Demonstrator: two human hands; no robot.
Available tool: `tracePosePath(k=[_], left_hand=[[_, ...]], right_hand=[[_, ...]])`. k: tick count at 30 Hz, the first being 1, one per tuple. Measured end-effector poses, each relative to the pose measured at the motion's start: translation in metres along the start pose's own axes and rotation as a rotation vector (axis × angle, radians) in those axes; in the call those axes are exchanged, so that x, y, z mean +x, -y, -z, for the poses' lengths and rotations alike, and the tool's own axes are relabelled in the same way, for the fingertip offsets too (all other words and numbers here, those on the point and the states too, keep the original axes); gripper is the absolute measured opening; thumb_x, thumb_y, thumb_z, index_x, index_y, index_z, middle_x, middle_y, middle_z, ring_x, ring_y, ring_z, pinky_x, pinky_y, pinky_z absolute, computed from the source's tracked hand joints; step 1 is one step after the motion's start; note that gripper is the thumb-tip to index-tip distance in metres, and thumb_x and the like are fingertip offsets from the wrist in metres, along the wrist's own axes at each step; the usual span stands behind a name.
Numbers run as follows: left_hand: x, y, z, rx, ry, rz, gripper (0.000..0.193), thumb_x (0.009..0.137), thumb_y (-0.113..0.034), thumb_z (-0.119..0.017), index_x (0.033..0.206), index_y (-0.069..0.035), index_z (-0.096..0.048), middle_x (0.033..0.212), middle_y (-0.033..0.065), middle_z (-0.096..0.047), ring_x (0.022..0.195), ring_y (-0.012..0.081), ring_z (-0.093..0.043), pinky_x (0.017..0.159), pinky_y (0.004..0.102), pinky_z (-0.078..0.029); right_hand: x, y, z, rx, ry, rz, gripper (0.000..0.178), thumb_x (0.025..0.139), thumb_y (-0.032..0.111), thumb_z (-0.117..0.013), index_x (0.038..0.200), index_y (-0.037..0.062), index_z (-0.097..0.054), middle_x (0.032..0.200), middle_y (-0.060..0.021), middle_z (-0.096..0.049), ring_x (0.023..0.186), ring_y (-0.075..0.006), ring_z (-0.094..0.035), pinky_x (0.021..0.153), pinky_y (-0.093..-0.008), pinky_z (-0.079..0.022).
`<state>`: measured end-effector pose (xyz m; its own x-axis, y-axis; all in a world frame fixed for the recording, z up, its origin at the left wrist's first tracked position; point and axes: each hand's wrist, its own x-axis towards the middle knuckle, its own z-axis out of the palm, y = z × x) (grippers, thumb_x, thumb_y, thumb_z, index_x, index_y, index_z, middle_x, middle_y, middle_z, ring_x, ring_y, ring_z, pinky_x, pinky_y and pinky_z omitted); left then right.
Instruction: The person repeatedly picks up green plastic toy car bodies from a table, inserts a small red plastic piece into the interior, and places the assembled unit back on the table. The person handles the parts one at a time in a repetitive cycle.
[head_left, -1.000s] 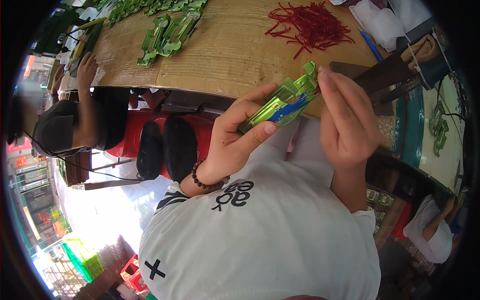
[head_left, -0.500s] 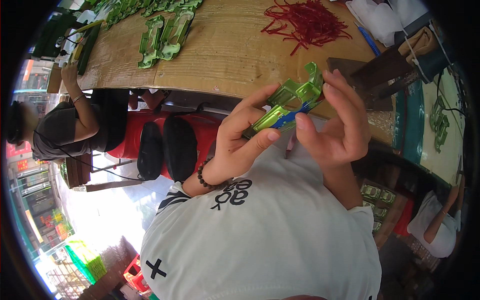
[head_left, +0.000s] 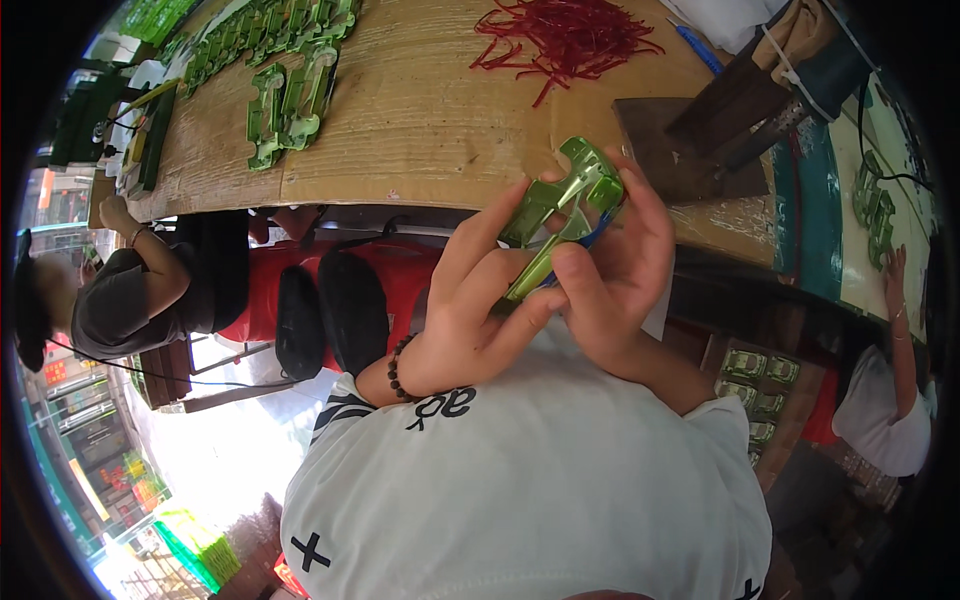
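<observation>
Between both hands I hold a green plastic toy car body shell (head_left: pixel 570 195) with blue patches along its side, tilted in front of my chest near the table edge. My left hand (head_left: pixel 480 280), with a dark bead bracelet at the wrist, pinches the shell's left end between fingers and thumb. My right hand (head_left: pixel 620 270) is closed round the other end, its thumb against the near side and its fingers behind. Part of the shell's lower side is hidden by my thumbs.
Several similar green shells (head_left: pixel 290 105) lie on the wooden table (head_left: pixel 420 130) at the far left. Behind my hands are a heap of red strips (head_left: pixel 575 40), a blue pen (head_left: pixel 698 48) and a dark metal stand (head_left: pixel 740 110). Co-workers sit left and right. A box of green cars (head_left: pixel 760 385) stands low right.
The shell has been turned and tilted. My right hand has moved left and closed more round it, bringing my hands nearer together. My view has shifted; the right co-worker's hand now reaches the green parts.
</observation>
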<state>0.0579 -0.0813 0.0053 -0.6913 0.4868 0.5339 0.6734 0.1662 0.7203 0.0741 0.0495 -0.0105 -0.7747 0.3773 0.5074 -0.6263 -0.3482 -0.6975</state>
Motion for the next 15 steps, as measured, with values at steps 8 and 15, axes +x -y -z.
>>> tracePosePath(k=[8, 15], left_hand=[[0.035, 0.006, -0.003, -0.305, 0.204, 0.138, 0.074, 0.070, -0.032, -0.071, 0.127, 0.001, -0.037, 0.130, 0.0177, -0.041, 0.118, 0.0307, -0.043, 0.090, 0.0376, -0.037], [0.075, 0.014, -0.060, -0.848, 0.214, 0.400, 0.064, 0.074, -0.007, -0.070, 0.128, 0.002, -0.037, 0.123, 0.0134, -0.048, 0.116, 0.0220, -0.045, 0.097, 0.0375, -0.037]], right_hand=[[0.014, 0.047, 0.056, 1.222, -0.314, -0.970, 0.046, 0.094, 0.036, -0.038, 0.121, -0.0004, -0.045, 0.121, -0.0197, -0.048, 0.111, -0.0352, -0.049, 0.090, -0.0392, -0.048], [0.022, 0.050, 0.089, 1.538, -0.295, -0.766, 0.048, 0.095, 0.032, -0.035, 0.129, -0.0019, -0.034, 0.133, -0.0208, -0.035, 0.124, -0.0414, -0.031, 0.098, -0.0422, -0.043]])
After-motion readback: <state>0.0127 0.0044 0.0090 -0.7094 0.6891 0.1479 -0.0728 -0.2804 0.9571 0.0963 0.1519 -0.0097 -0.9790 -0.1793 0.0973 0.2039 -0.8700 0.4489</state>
